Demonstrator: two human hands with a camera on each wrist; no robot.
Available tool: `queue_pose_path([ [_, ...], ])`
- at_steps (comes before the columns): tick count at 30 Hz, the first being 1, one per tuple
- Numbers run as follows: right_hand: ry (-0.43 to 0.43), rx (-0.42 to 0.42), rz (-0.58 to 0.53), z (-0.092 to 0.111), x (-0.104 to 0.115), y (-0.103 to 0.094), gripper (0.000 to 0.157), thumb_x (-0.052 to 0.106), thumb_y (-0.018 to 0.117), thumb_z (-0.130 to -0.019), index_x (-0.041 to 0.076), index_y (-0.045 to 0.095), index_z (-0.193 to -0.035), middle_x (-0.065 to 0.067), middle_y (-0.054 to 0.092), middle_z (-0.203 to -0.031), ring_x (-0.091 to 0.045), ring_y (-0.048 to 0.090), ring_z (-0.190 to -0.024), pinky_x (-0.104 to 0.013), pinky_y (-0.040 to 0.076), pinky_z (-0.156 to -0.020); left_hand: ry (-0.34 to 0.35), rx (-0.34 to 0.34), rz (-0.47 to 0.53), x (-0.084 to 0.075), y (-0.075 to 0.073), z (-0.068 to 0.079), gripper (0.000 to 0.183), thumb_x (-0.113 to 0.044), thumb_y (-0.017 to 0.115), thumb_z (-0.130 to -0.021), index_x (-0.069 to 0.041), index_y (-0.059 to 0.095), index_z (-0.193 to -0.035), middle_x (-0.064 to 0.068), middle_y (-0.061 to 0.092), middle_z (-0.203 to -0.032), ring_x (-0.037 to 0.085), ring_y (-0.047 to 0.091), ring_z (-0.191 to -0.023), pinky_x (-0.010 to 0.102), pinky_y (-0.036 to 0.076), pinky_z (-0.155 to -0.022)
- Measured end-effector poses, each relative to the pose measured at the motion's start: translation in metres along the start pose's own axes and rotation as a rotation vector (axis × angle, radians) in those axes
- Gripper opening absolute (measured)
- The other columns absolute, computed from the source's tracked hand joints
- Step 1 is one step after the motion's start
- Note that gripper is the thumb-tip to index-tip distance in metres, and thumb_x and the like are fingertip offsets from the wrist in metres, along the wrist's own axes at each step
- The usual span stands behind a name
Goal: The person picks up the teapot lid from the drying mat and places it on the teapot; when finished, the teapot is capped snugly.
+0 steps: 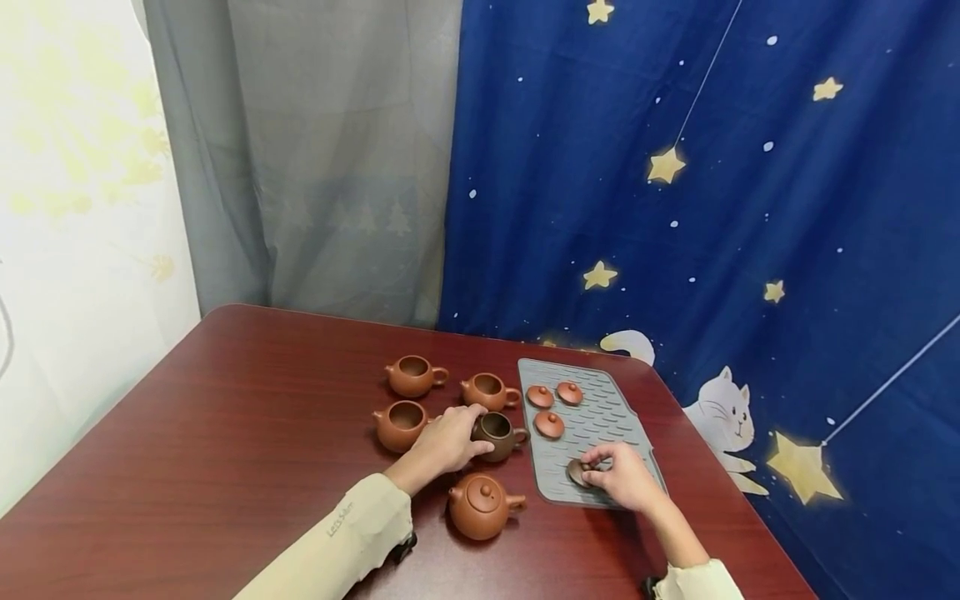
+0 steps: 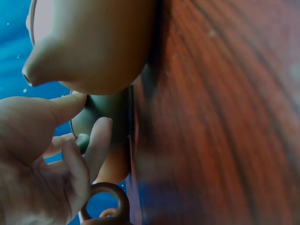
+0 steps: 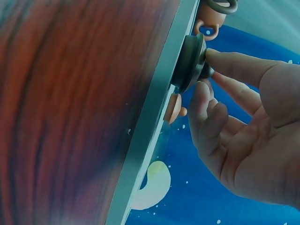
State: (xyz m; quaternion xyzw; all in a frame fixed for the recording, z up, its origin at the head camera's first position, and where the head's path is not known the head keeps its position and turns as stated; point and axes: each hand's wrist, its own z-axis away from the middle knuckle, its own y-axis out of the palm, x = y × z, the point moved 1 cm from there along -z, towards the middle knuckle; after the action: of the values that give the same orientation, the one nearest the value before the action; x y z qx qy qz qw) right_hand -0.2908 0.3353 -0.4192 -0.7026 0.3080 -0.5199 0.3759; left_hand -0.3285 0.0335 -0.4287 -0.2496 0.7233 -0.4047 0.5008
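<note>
My left hand (image 1: 447,440) holds the dark brown teapot (image 1: 502,448), which stands lidless on the table. Its thumb and fingers reach around the body on the spout side, and in the left wrist view fingers lie beside the dark spout (image 2: 83,143). My right hand (image 1: 624,477) pinches the knob of a dark lid (image 1: 575,472) over the near part of the grey mat (image 1: 603,425). The right wrist view shows that lid (image 3: 190,63) right at the mat's surface. Just in front of the left hand sits a reddish-brown teapot with its lid on (image 1: 480,510).
Three lidless reddish-brown teapots stand around the left hand: one at the back left (image 1: 409,379), one behind the dark pot (image 1: 483,392), one left (image 1: 399,429). Three orange-red lids (image 1: 550,426) lie on the mat. Curtains (image 1: 555,208) hang behind the table (image 1: 285,400).
</note>
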Motion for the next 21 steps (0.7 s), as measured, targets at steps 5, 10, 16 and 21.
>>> queue_pose_path([
  [5,0.010,-0.009,0.012,-0.001,-0.001,0.001,0.014,0.003,0.082,-0.076,0.011,0.076,-0.086,0.005,0.069,-0.081,-0.016,0.061,-0.084,-0.031,0.047,-0.074,-0.024,-0.001,0.039,0.001,-0.001,0.000,0.056,-0.040,0.078,-0.085,-0.017,0.059,-0.132,0.008,0.066,-0.119,0.028,0.063,-0.110,0.049,0.050,-0.087],
  [10,0.029,-0.031,0.019,-0.002,0.001,0.002,0.015,0.001,0.081,-0.076,0.013,0.077,-0.083,0.006,0.069,-0.080,-0.015,0.062,-0.086,-0.035,0.048,-0.078,-0.038,-0.003,0.033,0.000,-0.001,0.000,0.056,-0.040,0.079,-0.084,-0.017,0.060,-0.132,0.009,0.066,-0.120,0.029,0.064,-0.109,0.048,0.051,-0.086],
  [16,0.088,-0.077,-0.003,-0.001,0.007,0.005,0.015,0.001,0.082,-0.074,0.013,0.076,-0.080,0.004,0.070,-0.081,-0.016,0.058,-0.079,-0.028,0.045,-0.067,-0.039,0.000,0.035,0.000,0.002,-0.003,0.055,-0.041,0.080,-0.083,-0.017,0.062,-0.129,0.009,0.067,-0.118,0.028,0.065,-0.106,0.047,0.052,-0.084],
  [21,0.104,-0.092,-0.057,-0.004,0.016,0.007,0.012,0.002,0.082,-0.075,0.010,0.075,-0.080,0.003,0.070,-0.079,-0.015,0.057,-0.069,-0.025,0.044,-0.058,-0.050,-0.001,0.003,-0.001,0.001,-0.003,0.055,-0.042,0.080,-0.082,-0.017,0.062,-0.128,0.009,0.067,-0.119,0.030,0.066,-0.105,0.048,0.052,-0.083],
])
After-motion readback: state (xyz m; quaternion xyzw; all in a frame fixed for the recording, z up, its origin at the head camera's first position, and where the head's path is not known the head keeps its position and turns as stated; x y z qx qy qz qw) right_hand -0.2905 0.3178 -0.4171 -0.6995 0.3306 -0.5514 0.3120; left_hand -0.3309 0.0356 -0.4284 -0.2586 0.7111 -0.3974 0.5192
